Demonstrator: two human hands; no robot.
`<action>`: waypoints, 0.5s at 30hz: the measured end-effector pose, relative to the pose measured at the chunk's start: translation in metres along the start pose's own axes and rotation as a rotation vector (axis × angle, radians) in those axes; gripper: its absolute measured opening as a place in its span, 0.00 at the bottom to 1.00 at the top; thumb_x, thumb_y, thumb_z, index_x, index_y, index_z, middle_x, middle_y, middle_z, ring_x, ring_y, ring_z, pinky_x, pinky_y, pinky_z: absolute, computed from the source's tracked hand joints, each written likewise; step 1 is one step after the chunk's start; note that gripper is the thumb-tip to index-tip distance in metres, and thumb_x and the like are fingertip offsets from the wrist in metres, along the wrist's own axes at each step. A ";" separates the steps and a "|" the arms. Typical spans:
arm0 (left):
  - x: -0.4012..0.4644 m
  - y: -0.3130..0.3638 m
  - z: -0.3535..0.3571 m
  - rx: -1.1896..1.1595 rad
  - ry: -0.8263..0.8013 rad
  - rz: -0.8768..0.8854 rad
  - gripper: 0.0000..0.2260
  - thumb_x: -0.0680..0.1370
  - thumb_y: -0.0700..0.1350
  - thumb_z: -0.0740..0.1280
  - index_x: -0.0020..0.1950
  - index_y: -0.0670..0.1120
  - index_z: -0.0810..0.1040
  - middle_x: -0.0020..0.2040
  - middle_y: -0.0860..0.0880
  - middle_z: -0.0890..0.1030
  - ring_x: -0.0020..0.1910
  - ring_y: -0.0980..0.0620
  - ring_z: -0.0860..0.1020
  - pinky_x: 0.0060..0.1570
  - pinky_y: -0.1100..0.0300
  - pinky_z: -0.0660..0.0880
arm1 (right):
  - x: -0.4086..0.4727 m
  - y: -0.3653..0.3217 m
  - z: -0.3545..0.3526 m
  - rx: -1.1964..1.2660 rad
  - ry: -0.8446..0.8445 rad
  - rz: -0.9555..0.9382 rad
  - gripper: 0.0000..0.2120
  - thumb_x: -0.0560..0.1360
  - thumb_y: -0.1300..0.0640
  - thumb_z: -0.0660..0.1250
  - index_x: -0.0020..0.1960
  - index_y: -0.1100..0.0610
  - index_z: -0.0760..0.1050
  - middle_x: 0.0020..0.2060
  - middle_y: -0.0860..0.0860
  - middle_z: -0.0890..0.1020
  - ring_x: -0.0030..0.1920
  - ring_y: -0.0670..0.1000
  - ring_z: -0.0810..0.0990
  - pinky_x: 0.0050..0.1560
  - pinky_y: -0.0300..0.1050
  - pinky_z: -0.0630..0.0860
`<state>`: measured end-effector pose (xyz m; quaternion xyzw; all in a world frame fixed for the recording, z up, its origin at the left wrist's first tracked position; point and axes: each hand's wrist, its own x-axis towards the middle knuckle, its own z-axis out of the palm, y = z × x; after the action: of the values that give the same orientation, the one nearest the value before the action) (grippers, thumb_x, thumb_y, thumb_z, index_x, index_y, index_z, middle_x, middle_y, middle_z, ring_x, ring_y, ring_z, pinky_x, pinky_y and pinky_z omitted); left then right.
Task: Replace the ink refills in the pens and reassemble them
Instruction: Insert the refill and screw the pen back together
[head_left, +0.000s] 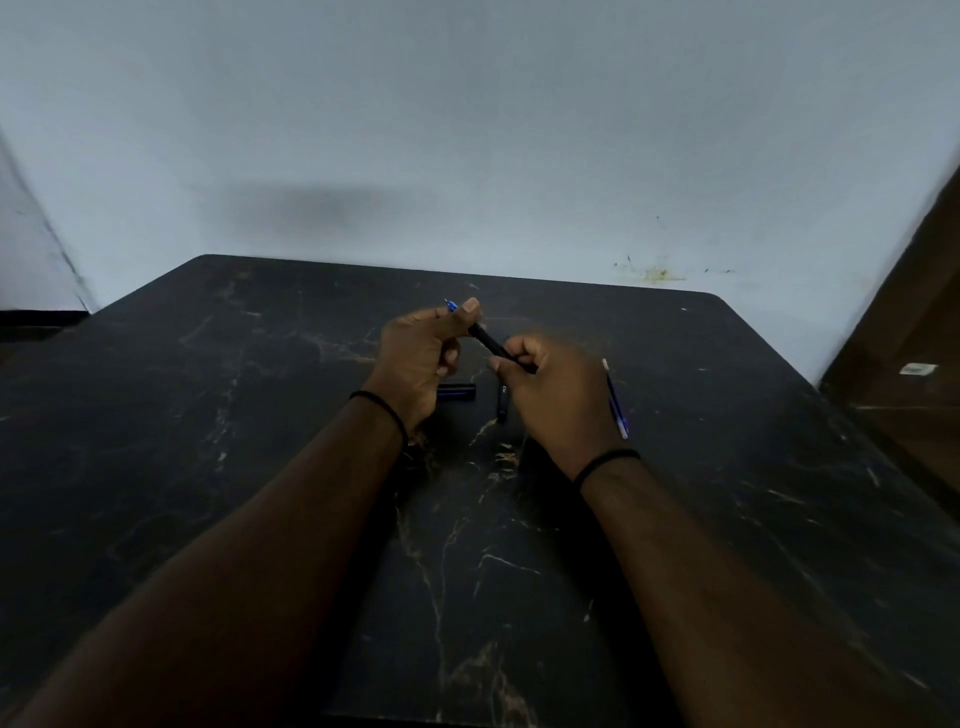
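Note:
A black pen (488, 340) is held above the table between both hands. My left hand (423, 358) grips its front end, and the blue tip pokes out past my fingers at the upper left. My right hand (550, 395) curls round the pen's rear end. On the table under my hands lie a black cap with a blue stripe (457, 391) and another short black pen piece (502, 402). A blue ink refill (616, 399) lies on the table just right of my right hand.
The black marble-patterned table (260, 415) stands against a pale wall (467, 130). A brown wooden door or panel (914, 364) is at the right edge. Both wrists wear thin black bands.

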<state>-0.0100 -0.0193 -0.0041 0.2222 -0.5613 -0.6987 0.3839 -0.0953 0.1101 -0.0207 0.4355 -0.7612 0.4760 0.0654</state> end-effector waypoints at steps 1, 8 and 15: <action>0.001 0.001 -0.002 -0.009 -0.031 -0.001 0.07 0.77 0.43 0.71 0.44 0.39 0.81 0.39 0.46 0.83 0.26 0.55 0.65 0.23 0.64 0.61 | 0.000 -0.002 0.000 0.041 -0.027 0.019 0.08 0.77 0.51 0.72 0.41 0.53 0.82 0.31 0.49 0.82 0.33 0.49 0.80 0.36 0.46 0.78; 0.000 0.002 -0.003 0.288 0.031 0.212 0.15 0.79 0.52 0.68 0.44 0.40 0.84 0.35 0.45 0.81 0.25 0.57 0.65 0.25 0.65 0.64 | 0.000 -0.007 0.002 0.221 -0.053 0.156 0.08 0.79 0.54 0.69 0.41 0.50 0.79 0.31 0.47 0.81 0.30 0.45 0.77 0.34 0.40 0.73; 0.004 0.002 -0.021 1.178 -0.111 0.242 0.13 0.70 0.58 0.76 0.40 0.48 0.83 0.35 0.54 0.82 0.34 0.59 0.78 0.32 0.63 0.70 | 0.007 0.016 0.000 0.110 0.122 0.177 0.06 0.79 0.51 0.68 0.48 0.53 0.81 0.37 0.47 0.83 0.39 0.45 0.81 0.40 0.42 0.75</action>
<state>0.0038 -0.0356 -0.0071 0.2953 -0.8942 -0.2323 0.2434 -0.1117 0.1085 -0.0278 0.3399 -0.7640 0.5466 0.0454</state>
